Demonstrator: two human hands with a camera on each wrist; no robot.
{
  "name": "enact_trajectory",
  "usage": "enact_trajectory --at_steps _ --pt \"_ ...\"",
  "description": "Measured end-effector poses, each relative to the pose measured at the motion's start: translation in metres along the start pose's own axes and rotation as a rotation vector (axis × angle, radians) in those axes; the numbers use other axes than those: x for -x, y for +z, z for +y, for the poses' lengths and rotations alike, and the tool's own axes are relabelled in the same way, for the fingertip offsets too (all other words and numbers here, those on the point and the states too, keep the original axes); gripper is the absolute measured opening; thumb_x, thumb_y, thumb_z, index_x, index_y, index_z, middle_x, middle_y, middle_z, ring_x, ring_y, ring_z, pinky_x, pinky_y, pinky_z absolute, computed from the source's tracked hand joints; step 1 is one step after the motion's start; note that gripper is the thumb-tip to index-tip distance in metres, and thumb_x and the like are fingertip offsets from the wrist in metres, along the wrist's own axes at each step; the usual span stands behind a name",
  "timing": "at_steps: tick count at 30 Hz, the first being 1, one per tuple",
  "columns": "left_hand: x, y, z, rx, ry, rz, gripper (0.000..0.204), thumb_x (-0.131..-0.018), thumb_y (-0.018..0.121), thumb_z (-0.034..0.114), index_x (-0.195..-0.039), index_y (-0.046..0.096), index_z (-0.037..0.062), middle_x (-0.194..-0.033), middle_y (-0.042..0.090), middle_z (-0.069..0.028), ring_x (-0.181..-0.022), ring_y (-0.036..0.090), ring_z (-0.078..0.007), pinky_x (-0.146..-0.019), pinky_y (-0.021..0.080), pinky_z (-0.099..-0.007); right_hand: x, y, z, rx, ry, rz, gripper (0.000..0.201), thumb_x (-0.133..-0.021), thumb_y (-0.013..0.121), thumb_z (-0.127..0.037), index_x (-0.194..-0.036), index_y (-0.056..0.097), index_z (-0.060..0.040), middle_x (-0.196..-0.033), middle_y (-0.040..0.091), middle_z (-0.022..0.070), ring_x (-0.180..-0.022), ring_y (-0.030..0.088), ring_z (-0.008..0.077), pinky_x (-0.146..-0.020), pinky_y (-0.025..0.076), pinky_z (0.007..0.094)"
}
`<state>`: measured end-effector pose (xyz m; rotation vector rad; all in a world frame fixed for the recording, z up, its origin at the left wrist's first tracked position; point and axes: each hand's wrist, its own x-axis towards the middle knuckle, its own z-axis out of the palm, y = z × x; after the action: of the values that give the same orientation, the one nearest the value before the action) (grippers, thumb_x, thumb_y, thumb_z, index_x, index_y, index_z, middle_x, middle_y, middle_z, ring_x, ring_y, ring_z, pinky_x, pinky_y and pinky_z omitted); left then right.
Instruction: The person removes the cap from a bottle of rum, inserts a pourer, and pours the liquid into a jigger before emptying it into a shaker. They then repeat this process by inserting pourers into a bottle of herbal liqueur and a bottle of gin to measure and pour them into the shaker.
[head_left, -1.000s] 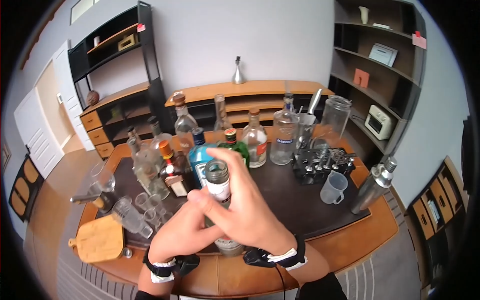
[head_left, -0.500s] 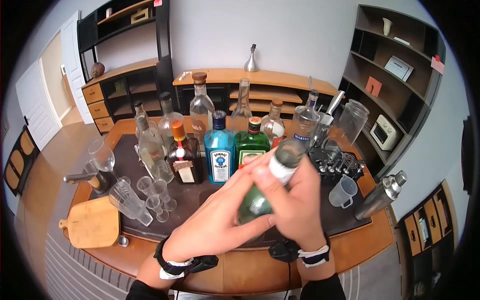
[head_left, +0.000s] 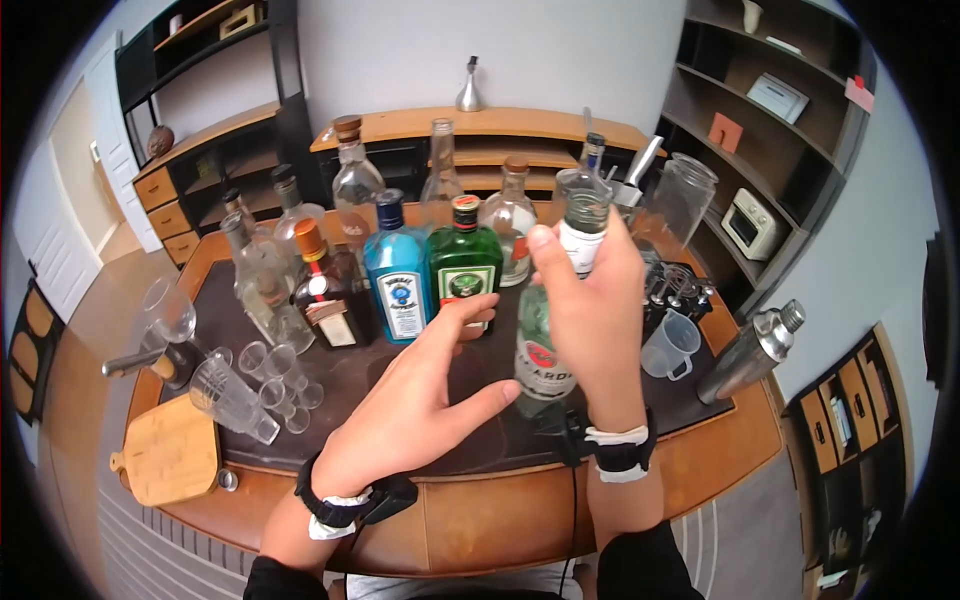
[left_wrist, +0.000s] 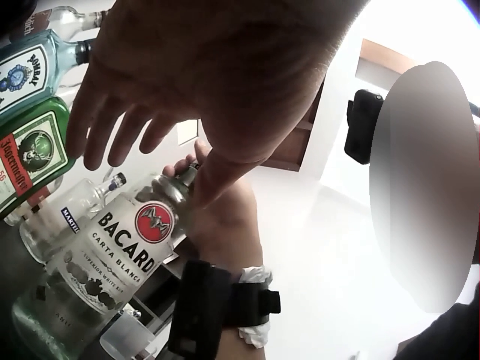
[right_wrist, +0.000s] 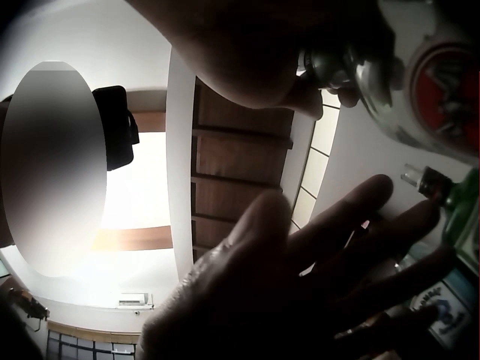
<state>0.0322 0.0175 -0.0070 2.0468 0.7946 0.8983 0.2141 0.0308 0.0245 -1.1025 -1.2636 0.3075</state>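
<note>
My right hand [head_left: 605, 325] grips a clear Bacardi bottle [head_left: 545, 372] by its neck, thumb on the near side. The bottle leans slightly, its bare threaded mouth above the hand and its base low over the dark table mat. To the left, my left hand [head_left: 405, 415] is held apart from the bottle, fingers straight and thumb spread, with nothing in it. In the left wrist view the Bacardi label [left_wrist: 124, 244] faces the camera. Just beyond the left fingertips stand a green Jägermeister bottle [head_left: 467, 265] and a blue Bombay bottle [head_left: 402, 280].
A brown orange-capped bottle [head_left: 335, 305] and several clear bottles stand behind and left. Glasses [head_left: 285, 375] and a wooden board [head_left: 170, 455] lie at the left. On the right are a plastic measuring jug [head_left: 672, 345], a bar tool rack and a steel shaker [head_left: 750, 355].
Both hands were together on the bottle; my left hand has let go and drawn off to the left. My right hand keeps the bottle, now more upright and lower at the right.
</note>
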Motion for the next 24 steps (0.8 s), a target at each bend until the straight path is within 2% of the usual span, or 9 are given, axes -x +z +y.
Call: enact_trajectory --at_steps 3,5,7,8,11,14,17,18,24 --pt "-0.003 0.005 -0.003 0.029 0.01 0.005 0.078 -0.091 0.08 0.015 -0.156 0.038 0.0026 -0.152 0.053 -0.0163 -0.136 0.055 -0.0299 -0.114 0.045 -0.0443 0.005 0.001 -0.003 -0.13 -0.056 -0.044 0.025 -0.097 0.072 -0.017 -0.105 0.057 0.0018 -0.084 0.071 0.0179 -0.075 0.073 0.0296 -0.067 0.054 0.0398" --pt "-0.006 0.008 -0.009 0.029 0.103 0.005 0.089 -0.086 0.084 0.016 -0.157 0.032 -0.0012 -0.149 0.052 -0.0222 -0.135 0.057 -0.0323 -0.112 0.045 -0.0439 0.014 0.001 -0.008 -0.067 -0.071 -0.119 0.02 -0.1 0.07 -0.014 -0.113 0.061 -0.002 -0.093 0.068 0.002 -0.083 0.062 0.0084 -0.075 0.052 0.0281" --pt "-0.004 0.012 -0.01 0.014 0.172 0.089 0.092 -0.083 0.084 0.012 -0.157 0.031 -0.0019 -0.148 0.052 -0.0236 -0.136 0.055 -0.0312 -0.113 0.043 -0.0423 0.023 0.007 -0.017 -0.231 -0.026 -0.207 0.025 -0.1 0.072 -0.015 -0.117 0.06 -0.0009 -0.096 0.068 0.0038 -0.087 0.062 0.0095 -0.079 0.053 0.0299" --pt "-0.002 0.014 -0.011 0.157 0.092 0.102 0.095 -0.081 0.084 0.01 -0.158 0.03 -0.0018 -0.147 0.052 -0.0223 -0.136 0.054 -0.0304 -0.114 0.042 -0.0408 0.027 0.01 -0.017 -0.25 -0.032 -0.247 0.027 -0.1 0.072 -0.016 -0.118 0.059 -0.0003 -0.097 0.069 0.0051 -0.088 0.063 0.0099 -0.079 0.053 0.0303" --pt "-0.001 0.013 -0.017 0.18 0.065 0.166 0.096 -0.08 0.085 0.007 -0.158 0.028 -0.001 -0.144 0.054 -0.0187 -0.135 0.054 -0.0286 -0.112 0.043 -0.0398 0.029 0.021 -0.011 -0.262 0.027 -0.403 0.037 -0.102 0.07 -0.023 -0.124 0.055 0.0027 -0.104 0.071 0.0101 -0.092 0.066 0.0136 -0.082 0.054 0.0327" --pt "-0.001 0.01 -0.009 0.052 0.154 0.241 0.085 -0.082 0.085 0.009 -0.153 0.038 -0.0003 -0.139 0.057 -0.0171 -0.129 0.057 -0.0272 -0.11 0.045 -0.0404 0.024 0.016 -0.012 -0.212 -0.115 -0.391 0.04 -0.102 0.07 -0.023 -0.128 0.054 0.0029 -0.113 0.069 0.0121 -0.103 0.066 0.0177 -0.091 0.053 0.0344" --pt "-0.001 0.002 -0.007 0.073 0.021 0.186 0.068 -0.085 0.085 0.014 -0.142 0.051 0.001 -0.131 0.061 -0.0156 -0.12 0.062 -0.0275 -0.106 0.048 -0.0414 0.016 -0.006 -0.014 -0.164 -0.231 -0.273 0.042 -0.101 0.071 -0.023 -0.132 0.056 0.0016 -0.122 0.066 0.0126 -0.117 0.064 0.0202 -0.103 0.05 0.0366" --pt "-0.002 0.001 -0.007 0.054 0.071 0.22 0.054 -0.088 0.083 0.019 -0.132 0.059 0.0017 -0.124 0.064 -0.0153 -0.111 0.065 -0.0284 -0.101 0.05 -0.0416 0.011 -0.015 -0.016 -0.131 -0.223 -0.259 0.041 -0.101 0.071 -0.023 -0.131 0.057 0.0014 -0.122 0.066 0.0124 -0.117 0.064 0.0202 -0.103 0.05 0.0364" --pt "0.006 0.009 -0.011 0.177 0.097 0.288 0.05 -0.089 0.08 0.02 -0.129 0.058 -0.0005 -0.115 0.062 -0.0156 -0.104 0.064 -0.031 -0.092 0.052 -0.0418 0.009 -0.017 -0.035 -0.007 -0.201 -0.338 0.04 -0.102 0.07 -0.023 -0.131 0.059 0.0013 -0.123 0.067 0.012 -0.115 0.065 0.0191 -0.1 0.052 0.035"
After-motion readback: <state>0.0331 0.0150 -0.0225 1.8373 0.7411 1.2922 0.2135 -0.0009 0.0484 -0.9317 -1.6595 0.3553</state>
